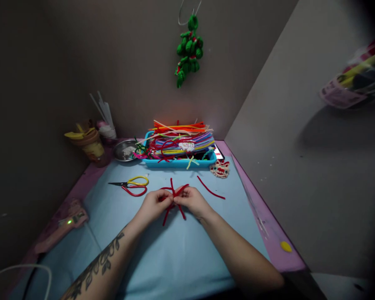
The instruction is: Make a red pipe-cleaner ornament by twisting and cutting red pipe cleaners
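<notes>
Fingers (168, 201) of left hand (156, 203) and right hand (193, 201) pinched close, gripping red fuzzy stems (174, 193); crossing partly covered; pink container (343, 92), right, blurred.

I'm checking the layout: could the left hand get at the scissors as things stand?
Likely yes: the scissors lie on the blue cover close to the left hand, nothing visible between them, though that hand is holding red fuzzy stems.

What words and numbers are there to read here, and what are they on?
No words or numbers can be read.
Pink wall holder: its markings are too blurred.
Lit screen beside the blue tray: too small to read.
</notes>
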`<state>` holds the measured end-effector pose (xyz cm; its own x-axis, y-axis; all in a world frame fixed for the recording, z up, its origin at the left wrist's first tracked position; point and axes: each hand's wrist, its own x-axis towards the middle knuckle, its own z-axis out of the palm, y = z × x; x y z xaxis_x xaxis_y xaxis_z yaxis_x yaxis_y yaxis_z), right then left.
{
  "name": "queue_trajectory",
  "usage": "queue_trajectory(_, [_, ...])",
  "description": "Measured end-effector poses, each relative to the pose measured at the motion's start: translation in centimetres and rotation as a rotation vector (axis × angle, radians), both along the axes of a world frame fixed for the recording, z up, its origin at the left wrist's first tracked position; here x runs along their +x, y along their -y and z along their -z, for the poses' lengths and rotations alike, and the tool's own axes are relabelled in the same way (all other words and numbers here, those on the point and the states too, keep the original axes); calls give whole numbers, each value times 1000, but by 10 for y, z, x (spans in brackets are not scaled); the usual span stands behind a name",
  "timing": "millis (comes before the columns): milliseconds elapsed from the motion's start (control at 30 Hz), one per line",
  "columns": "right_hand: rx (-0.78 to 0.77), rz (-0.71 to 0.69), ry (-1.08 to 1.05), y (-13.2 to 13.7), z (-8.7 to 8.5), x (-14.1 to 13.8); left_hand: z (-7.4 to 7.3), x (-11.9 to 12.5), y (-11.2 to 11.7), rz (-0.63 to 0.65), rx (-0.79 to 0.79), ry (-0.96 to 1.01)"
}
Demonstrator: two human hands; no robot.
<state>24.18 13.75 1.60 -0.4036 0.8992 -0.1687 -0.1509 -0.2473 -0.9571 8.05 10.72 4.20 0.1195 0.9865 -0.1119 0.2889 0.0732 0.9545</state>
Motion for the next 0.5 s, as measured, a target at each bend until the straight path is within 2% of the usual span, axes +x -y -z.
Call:
queue_trajectory(167, [-48,-47,76,1,-1,2,-1,-3,1,38,29,-4])
queue_trajectory(233, [-33,-44,86,1,-3,4,-2,-4,2,9,28,27])
queue_trajectory(367, [-12,114,45,-2,-10,7,-3,-5,1,-134,-13,190])
queue_trajectory(500, [-34,298,-26,-7,-11,8,4,-4,0,-87,-97,207])
